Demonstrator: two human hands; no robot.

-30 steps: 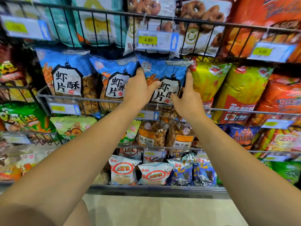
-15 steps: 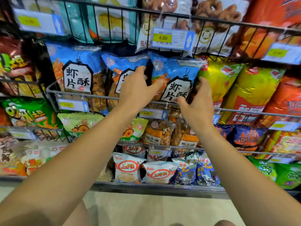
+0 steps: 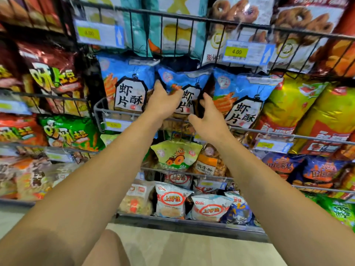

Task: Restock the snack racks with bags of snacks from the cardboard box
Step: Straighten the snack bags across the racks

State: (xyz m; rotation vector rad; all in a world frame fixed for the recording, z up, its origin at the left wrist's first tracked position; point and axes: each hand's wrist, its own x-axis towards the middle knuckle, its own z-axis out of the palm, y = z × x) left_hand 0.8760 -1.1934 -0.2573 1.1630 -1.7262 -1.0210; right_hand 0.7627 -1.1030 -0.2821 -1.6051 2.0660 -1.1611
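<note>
Three blue prawn-cracker bags stand side by side in a grey wire rack (image 3: pixel 119 113). My left hand (image 3: pixel 163 101) grips the left edge of the middle blue bag (image 3: pixel 184 80), thumb on its front. On that bag's right edge, my right hand (image 3: pixel 208 117) has its fingers curled into the dark gap before the right blue bag (image 3: pixel 245 93), with the thumb under the bag's lower corner. The left blue bag (image 3: pixel 126 77) stands untouched. The cardboard box is out of view.
Wire racks full of snack bags surround the blue ones: ring snacks above (image 3: pixel 240 12), yellow-green bags (image 3: pixel 288 104) to the right, red and green bags (image 3: pixel 63 131) to the left, white Oishi bags (image 3: pixel 171 202) at the bottom. Price tags (image 3: pixel 247 52) hang on the rails.
Both hands have moved left from the right blue bag to the middle blue bag and now hold its two edges. The camera has moved closer and shifted.
</note>
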